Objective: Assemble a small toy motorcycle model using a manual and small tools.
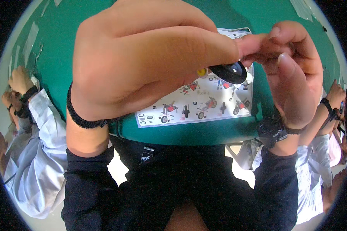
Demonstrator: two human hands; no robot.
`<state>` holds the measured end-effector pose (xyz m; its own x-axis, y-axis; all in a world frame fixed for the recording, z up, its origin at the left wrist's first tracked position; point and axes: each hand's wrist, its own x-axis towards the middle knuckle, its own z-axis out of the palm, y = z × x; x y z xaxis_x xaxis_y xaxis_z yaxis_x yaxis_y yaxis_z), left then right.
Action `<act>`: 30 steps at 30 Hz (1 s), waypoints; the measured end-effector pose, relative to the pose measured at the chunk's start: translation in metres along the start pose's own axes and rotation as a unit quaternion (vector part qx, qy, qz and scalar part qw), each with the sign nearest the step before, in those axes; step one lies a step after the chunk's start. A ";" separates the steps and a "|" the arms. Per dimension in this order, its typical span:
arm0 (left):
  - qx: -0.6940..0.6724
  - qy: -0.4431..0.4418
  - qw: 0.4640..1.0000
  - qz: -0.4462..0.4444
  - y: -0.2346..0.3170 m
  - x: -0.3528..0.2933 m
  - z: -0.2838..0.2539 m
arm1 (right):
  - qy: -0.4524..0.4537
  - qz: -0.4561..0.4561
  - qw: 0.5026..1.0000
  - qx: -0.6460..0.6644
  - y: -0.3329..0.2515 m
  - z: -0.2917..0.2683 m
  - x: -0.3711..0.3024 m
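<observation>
My left hand (150, 57) fills the upper middle of the head view, fingers curled and thumb pressed down in a pinch. A small black toy tyre (229, 74) sticks out below its fingertips, its upper part hidden by the thumb. Beside it shows a small yellow piece (201, 72), mostly covered by the same hand; whether it joins the tyre I cannot make out. On the right, my right hand (295, 69) is raised close to the left fingertips. Its fingers are bent, the thumb stands apart from them, and nothing shows between.
Under my hands a printed instruction sheet (192, 109) with vehicle assembly pictures lies on the green table (173, 134). A thin metal-looking rod (241, 29) lies at the sheet's far edge. Other people's arms rest at the far left (46, 115) and far right (314, 127).
</observation>
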<state>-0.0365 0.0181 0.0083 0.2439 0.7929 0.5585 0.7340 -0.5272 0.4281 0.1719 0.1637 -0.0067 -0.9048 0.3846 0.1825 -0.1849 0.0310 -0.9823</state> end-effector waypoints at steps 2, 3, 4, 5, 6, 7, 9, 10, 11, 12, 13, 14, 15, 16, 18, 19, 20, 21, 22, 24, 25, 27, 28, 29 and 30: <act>0.000 -0.019 1.000 0.002 0.001 0.001 -0.003 | 0.019 0.008 1.000 0.023 -0.002 0.002 -0.001; -0.002 -0.020 1.000 0.003 -0.001 0.002 -0.003 | 0.021 0.009 0.999 0.022 0.000 -0.001 -0.001; -0.006 -0.025 1.000 0.007 -0.003 0.003 -0.002 | 0.023 0.020 0.999 0.030 0.001 -0.005 0.000; -0.010 -0.030 0.999 0.012 -0.005 0.004 -0.002 | 0.024 0.032 0.999 0.037 0.002 -0.009 0.001; -0.010 -0.029 0.999 0.012 -0.005 0.005 -0.001 | 0.024 0.032 0.999 0.036 -0.003 -0.008 0.004; -0.013 -0.025 1.000 0.011 -0.005 0.005 0.000 | -0.002 -0.026 0.999 -0.042 -0.009 -0.006 0.009; -0.015 -0.018 1.000 0.012 -0.005 0.006 0.000 | -0.028 -0.084 0.989 -0.121 -0.012 -0.012 0.010; -0.009 -0.017 1.000 0.016 -0.005 0.006 -0.002 | 0.027 -0.022 0.971 -0.236 -0.008 -0.025 0.008; -0.002 -0.016 1.000 0.020 -0.004 0.006 -0.003 | 0.082 0.040 0.934 -0.345 -0.006 -0.037 0.007; -0.002 -0.014 1.000 0.023 -0.005 0.005 -0.004 | -0.008 0.023 0.892 -0.451 -0.008 -0.046 0.010; -0.003 -0.015 1.000 0.021 -0.005 0.005 -0.004 | -0.050 -0.019 0.859 -0.510 -0.005 -0.047 0.011; -0.005 -0.017 1.000 0.020 -0.006 0.004 -0.005 | -0.052 0.006 0.854 -0.517 -0.001 -0.047 0.012; -0.004 -0.016 1.000 0.023 -0.007 0.003 -0.004 | -0.053 0.032 0.849 -0.524 0.003 -0.048 0.010; 0.005 -0.013 0.999 0.033 -0.008 0.001 -0.003 | -0.051 0.031 0.848 -0.527 0.005 -0.050 0.010; 0.017 -0.009 0.999 0.047 -0.009 0.000 0.000 | -0.070 0.045 0.846 -0.526 0.010 -0.056 0.011; 0.013 -0.004 0.999 0.041 -0.009 -0.001 0.001 | -0.068 0.043 0.844 -0.530 0.012 -0.058 0.010; 0.008 0.000 0.999 0.034 -0.009 0.000 0.003 | -0.087 0.046 0.842 -0.530 0.013 -0.060 0.010; 0.009 0.000 0.999 0.036 -0.009 0.000 0.001 | -0.105 0.051 0.842 -0.526 0.013 -0.059 0.009; 0.017 0.003 0.999 0.035 -0.009 0.000 0.000 | -0.117 0.041 0.844 -0.522 0.012 -0.059 0.011; 0.025 0.004 0.999 0.034 -0.009 0.000 -0.001 | -0.127 0.060 0.859 -0.493 0.012 -0.058 0.011; 0.027 0.005 0.999 0.035 -0.008 0.001 0.000 | -0.138 0.078 0.872 -0.463 0.012 -0.058 0.009; 0.034 0.003 0.999 0.035 -0.007 0.002 0.000 | -0.128 0.100 0.883 -0.441 0.006 -0.054 0.008; 0.043 0.006 0.998 0.037 -0.006 0.002 0.000 | -0.120 0.121 0.892 -0.420 0.003 -0.052 0.009; 0.052 0.009 0.998 0.040 -0.004 0.003 0.000 | -0.121 0.116 0.893 -0.417 0.001 -0.048 0.009; 0.053 0.008 0.998 0.041 -0.003 0.005 0.001 | -0.073 0.112 0.942 -0.309 0.000 -0.043 0.010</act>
<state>-0.0372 0.0240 0.0090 0.2954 0.7431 0.6005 0.7753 -0.5537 0.3038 0.1792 0.2071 -0.0071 -0.9459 0.3164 -0.0715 0.2338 0.5122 -0.8265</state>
